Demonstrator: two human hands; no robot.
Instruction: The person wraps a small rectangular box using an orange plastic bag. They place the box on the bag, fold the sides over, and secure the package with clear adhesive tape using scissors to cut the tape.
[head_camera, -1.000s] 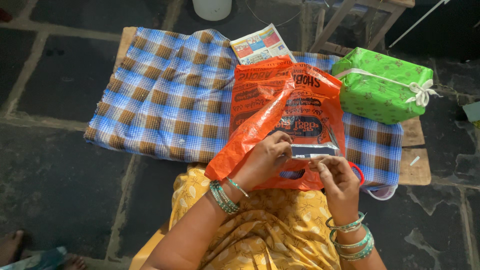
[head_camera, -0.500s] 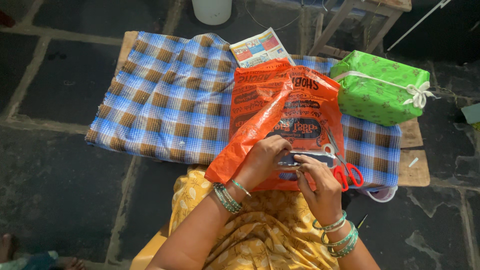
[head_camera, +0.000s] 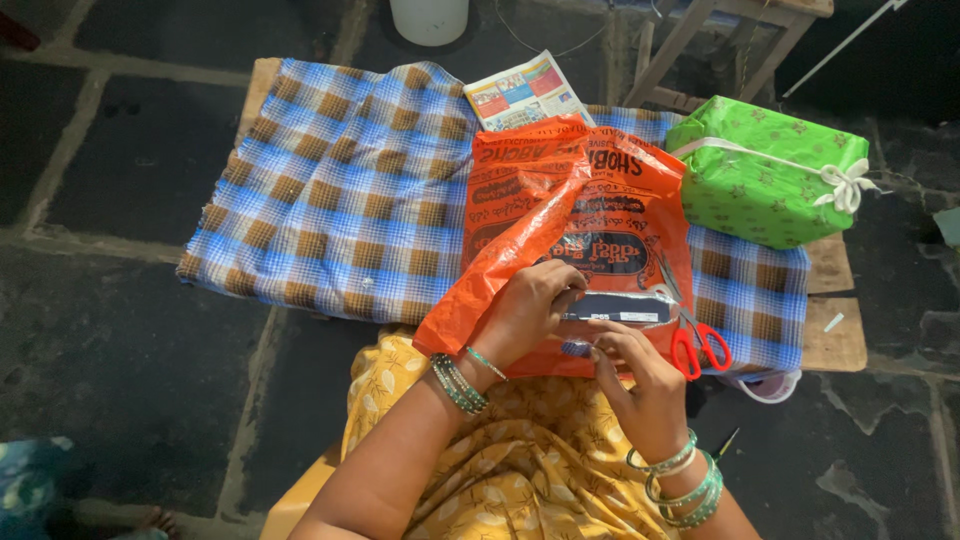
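Pinching the near edge of a small dark flat packet (head_camera: 615, 307) with a pale strip along it, the left hand (head_camera: 525, 310) is curled closed over the packet's left end, while the right hand (head_camera: 640, 385) comes up from below with its fingers (head_camera: 610, 340) pressed to the underside, closed on the packet too. A second ago the right hand sat further out to the right; it has since drawn in under the packet and both hands have tightened on it, so the work has narrowed to that one small piece. The packet lies on an orange plastic bag (head_camera: 600, 230) printed in dark lettering, one flap folded over toward the left. Red-handled scissors (head_camera: 695, 340) rest just beside the right hand on the bag's edge. Beyond, a green wrapped box (head_camera: 765, 180) tied with a white ribbon sits to the right, a colourful printed leaflet (head_camera: 525, 90) at the far side, all on a blue and brown checked cloth (head_camera: 330, 200) over a wooden bench (head_camera: 830, 330).
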